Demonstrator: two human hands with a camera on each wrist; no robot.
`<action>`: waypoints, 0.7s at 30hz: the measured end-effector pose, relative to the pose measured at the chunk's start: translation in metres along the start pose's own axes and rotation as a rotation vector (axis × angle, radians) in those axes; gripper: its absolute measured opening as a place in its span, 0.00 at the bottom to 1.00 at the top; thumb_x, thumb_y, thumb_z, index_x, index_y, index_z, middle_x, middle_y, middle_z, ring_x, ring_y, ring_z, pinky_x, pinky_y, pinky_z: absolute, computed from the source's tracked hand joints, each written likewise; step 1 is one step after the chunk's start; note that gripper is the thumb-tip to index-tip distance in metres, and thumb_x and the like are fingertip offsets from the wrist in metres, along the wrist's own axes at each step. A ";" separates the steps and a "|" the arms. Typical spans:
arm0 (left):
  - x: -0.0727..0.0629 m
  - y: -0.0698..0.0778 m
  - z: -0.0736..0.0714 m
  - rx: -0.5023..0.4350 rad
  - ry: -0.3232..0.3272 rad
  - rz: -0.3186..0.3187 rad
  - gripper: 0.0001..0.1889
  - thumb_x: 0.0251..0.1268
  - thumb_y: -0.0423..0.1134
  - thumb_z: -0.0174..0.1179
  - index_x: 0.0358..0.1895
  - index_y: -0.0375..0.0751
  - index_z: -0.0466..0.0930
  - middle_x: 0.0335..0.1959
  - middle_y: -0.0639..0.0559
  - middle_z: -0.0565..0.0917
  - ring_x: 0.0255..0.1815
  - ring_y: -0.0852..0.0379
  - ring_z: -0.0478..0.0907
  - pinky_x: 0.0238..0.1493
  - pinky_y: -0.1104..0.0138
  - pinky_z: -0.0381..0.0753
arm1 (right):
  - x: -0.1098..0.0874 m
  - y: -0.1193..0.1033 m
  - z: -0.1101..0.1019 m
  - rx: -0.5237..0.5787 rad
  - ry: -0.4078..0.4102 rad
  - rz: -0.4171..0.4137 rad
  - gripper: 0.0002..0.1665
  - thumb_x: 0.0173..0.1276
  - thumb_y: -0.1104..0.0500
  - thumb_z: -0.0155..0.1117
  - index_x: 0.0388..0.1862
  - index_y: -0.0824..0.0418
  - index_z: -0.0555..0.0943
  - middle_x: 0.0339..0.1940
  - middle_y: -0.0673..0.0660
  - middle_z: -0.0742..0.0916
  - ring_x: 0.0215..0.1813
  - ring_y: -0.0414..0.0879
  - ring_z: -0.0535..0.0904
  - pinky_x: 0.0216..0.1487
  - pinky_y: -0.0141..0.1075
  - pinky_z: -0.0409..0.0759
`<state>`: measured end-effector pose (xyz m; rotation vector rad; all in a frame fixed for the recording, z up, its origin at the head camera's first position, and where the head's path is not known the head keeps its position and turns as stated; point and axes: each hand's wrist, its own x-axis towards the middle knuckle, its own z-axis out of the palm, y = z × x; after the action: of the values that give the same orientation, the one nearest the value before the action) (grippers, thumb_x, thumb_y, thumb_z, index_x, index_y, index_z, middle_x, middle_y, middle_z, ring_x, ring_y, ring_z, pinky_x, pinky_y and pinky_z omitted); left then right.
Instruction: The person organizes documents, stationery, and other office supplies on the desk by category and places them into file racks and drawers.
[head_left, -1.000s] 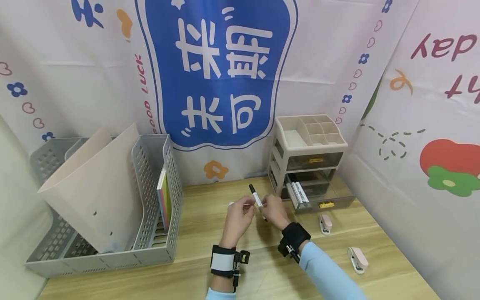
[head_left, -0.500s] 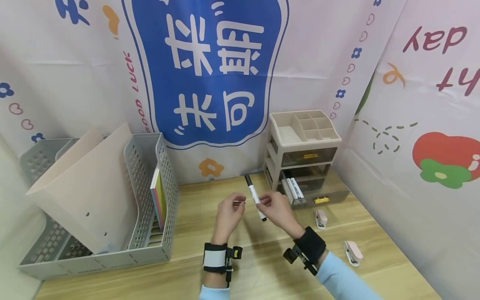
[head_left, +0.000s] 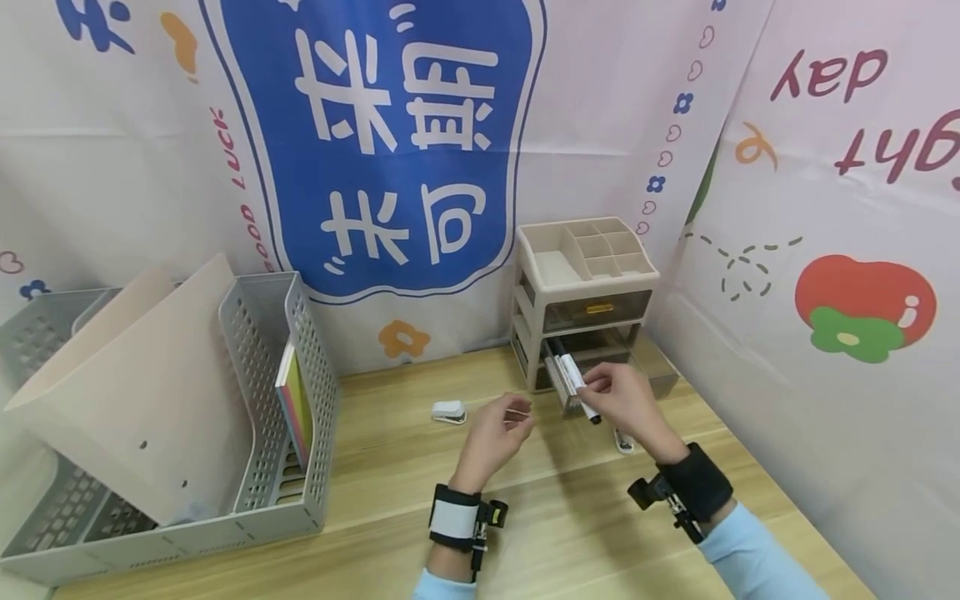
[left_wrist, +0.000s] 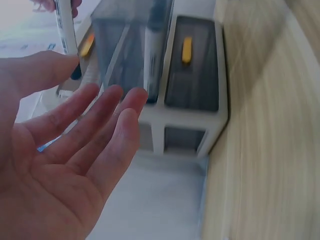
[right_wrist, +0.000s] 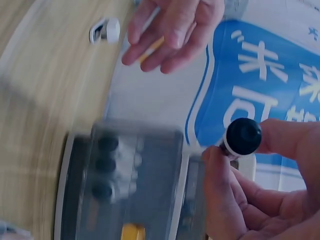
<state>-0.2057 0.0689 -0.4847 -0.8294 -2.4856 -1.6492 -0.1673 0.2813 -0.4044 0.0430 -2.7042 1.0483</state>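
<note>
My right hand [head_left: 628, 404] pinches a white marker [head_left: 573, 372] with dark ends, held tilted over the pulled-out drawer of a small cream drawer unit [head_left: 531, 329]. In the right wrist view the marker's dark end [right_wrist: 243, 136] points at the camera, between thumb and fingers. Several more white markers [right_wrist: 117, 167] lie inside the clear drawer [right_wrist: 155, 210]. My left hand [head_left: 493, 437] hovers left of the drawer, fingers loosely bent and holding nothing. The left wrist view shows that hand [left_wrist: 65, 165] with its fingers apart.
A white stapler [head_left: 449, 411] lies left of my left hand. Another stapler [head_left: 623, 442] is partly hidden below my right hand. At the left stands a grey file rack [head_left: 311, 492] with beige folders [head_left: 150, 400] and thin coloured booklets [head_left: 295, 408].
My right hand has carried the marker rightward, from in front of my left hand to above the drawer. My left hand has come away from the white stapler's spot, uncovering it. The head view has turned right.
</note>
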 end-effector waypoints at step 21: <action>0.016 0.002 0.050 -0.015 -0.054 -0.042 0.15 0.67 0.30 0.62 0.55 0.33 0.79 0.53 0.39 0.84 0.50 0.48 0.86 0.49 0.71 0.85 | 0.054 0.029 -0.017 -0.214 -0.092 0.009 0.11 0.61 0.59 0.67 0.34 0.68 0.88 0.31 0.61 0.90 0.29 0.47 0.84 0.33 0.38 0.80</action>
<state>-0.2057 0.1195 -0.4998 -0.8401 -2.5459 -1.6833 -0.2196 0.3169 -0.3986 0.0430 -2.8862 0.7709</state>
